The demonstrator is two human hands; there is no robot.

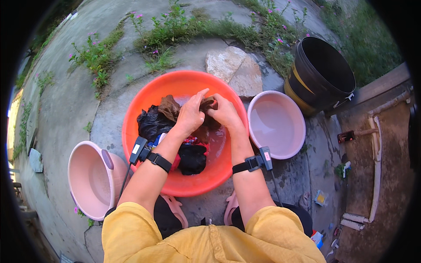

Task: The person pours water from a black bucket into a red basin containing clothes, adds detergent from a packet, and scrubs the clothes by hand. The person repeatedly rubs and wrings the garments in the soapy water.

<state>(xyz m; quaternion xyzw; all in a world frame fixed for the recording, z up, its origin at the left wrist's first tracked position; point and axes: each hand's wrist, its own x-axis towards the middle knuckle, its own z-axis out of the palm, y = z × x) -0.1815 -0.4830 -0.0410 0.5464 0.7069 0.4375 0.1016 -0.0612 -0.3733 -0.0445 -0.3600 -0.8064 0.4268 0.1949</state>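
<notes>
A wide orange plastic basin (138,95) in front of me holds wet clothes and some cloudy water. My right hand (226,112) grips a bunched brown cloth (208,104) over the basin's far half. Against that cloth rests my left hand (191,113), its fingers stretched out; whether it grips the fabric is hidden. Another fold of brown cloth (169,107) shows left of my left hand. Beside it lies a black garment (153,122). Nearer to me are a black cloth bundle (192,159) and a red patterned cloth (190,140), partly covered by my left forearm.
A pink bucket (92,180) stands left of the basin. On the right are a pale pink basin (278,126) with water and a tall black bucket (324,72). Flat stones (235,67) lie behind the orange basin. White pipes (376,171) run along the right wall.
</notes>
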